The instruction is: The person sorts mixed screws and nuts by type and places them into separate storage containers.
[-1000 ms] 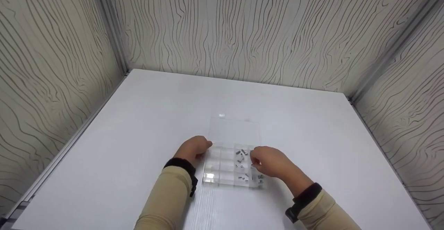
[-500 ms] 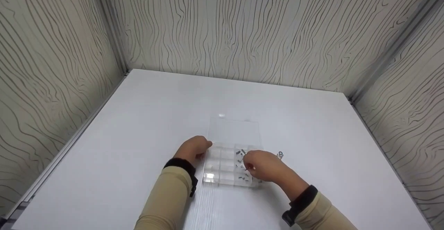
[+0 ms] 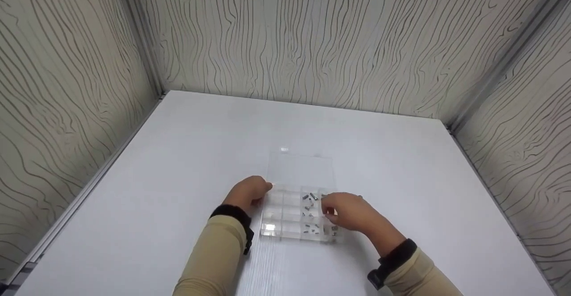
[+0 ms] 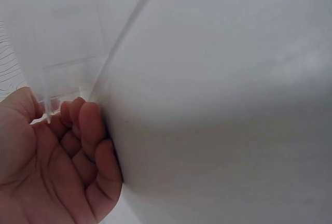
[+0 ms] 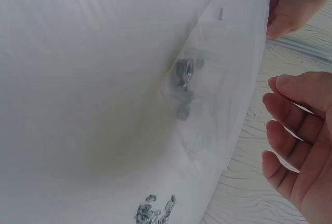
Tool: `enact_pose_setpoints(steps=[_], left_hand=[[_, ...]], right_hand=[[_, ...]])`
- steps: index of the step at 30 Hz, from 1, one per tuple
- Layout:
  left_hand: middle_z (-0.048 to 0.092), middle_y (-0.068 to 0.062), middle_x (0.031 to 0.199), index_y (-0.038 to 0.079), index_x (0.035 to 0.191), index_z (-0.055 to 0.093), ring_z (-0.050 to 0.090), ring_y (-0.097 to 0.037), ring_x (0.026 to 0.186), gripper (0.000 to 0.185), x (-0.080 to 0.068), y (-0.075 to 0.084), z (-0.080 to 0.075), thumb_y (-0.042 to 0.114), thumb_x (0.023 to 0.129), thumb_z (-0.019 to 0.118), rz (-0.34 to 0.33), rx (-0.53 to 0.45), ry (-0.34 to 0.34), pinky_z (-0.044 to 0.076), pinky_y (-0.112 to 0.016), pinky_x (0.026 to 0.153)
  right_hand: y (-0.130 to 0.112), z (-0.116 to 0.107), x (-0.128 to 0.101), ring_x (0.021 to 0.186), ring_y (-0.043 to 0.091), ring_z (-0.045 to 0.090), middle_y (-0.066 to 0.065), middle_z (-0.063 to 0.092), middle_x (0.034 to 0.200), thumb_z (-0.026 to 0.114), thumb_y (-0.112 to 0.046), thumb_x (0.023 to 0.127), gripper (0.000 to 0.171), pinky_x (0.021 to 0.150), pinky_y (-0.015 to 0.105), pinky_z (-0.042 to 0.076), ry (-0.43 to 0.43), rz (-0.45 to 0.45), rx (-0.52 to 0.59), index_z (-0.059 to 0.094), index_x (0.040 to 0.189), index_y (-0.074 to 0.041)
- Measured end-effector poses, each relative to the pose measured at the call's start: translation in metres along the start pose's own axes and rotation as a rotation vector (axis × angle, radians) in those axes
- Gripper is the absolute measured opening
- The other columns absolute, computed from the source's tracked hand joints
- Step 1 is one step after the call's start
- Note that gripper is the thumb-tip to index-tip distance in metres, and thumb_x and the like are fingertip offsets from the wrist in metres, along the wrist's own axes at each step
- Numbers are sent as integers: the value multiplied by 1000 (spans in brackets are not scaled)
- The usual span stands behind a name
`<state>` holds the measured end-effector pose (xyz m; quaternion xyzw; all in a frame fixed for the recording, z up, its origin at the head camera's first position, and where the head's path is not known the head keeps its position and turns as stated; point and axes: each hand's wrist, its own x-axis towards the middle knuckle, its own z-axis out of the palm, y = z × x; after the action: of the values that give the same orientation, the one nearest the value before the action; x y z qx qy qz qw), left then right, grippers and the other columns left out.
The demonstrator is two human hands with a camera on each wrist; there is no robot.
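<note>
Clear compartment box [image 3: 294, 218] on the near middle of the white surface [image 3: 178, 175], a hand at each side.

The box is thin, see-through plastic, a grid of small square cells, its lid [image 3: 301, 169] laid open flat on the far side; small grey metal screws [image 3: 311, 204] lie in the right-hand cells, and a few more bits [image 5: 153, 211] sit loose just right of the box. The left hand [image 3: 247, 192] grips the box's far-left corner, fingers [image 4: 88, 130] curled on its wall. The right hand [image 3: 350, 211] hovers over the right cells, fingers [image 5: 290, 115] loosely bent; whether they pinch anything cannot be told. The light box could slide or tip on the smooth surface if the left grip slackens, spilling the screws. Grey wood-grain panels [image 3: 312, 37] wall it in.
</note>
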<state>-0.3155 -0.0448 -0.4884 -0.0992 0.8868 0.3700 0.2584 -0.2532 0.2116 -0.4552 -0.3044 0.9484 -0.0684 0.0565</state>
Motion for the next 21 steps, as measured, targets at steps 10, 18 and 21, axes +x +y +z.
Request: enact_pose_setpoints(steps=[10,18,21], left_hand=[[34,-1,43,12,44,40,32,-15,37,50,1,-2,-1,37,88,42,24,60,-30,36,-31,44],[36,-2,46,12,46,40,33,-16,38,50,0,-1,-1,39,88,41,16,41,-21,36,-32,45],[37,-2,48,12,47,40,36,-18,42,49,-1,-1,0,39,87,42,10,30,-10,36,-34,48]], right_hand=[[30,-2,-8,60,10,42,-9,45,64,58,-13,78,13,53,27,36,27,233,25,51,69,-20],[61,1,-16,61,14,45,-4,49,65,61,-10,75,11,56,31,39,-12,409,26,53,71,-16],[71,4,-20,63,15,47,-3,50,66,62,-4,71,14,58,32,40,-11,422,23,53,71,-14]])
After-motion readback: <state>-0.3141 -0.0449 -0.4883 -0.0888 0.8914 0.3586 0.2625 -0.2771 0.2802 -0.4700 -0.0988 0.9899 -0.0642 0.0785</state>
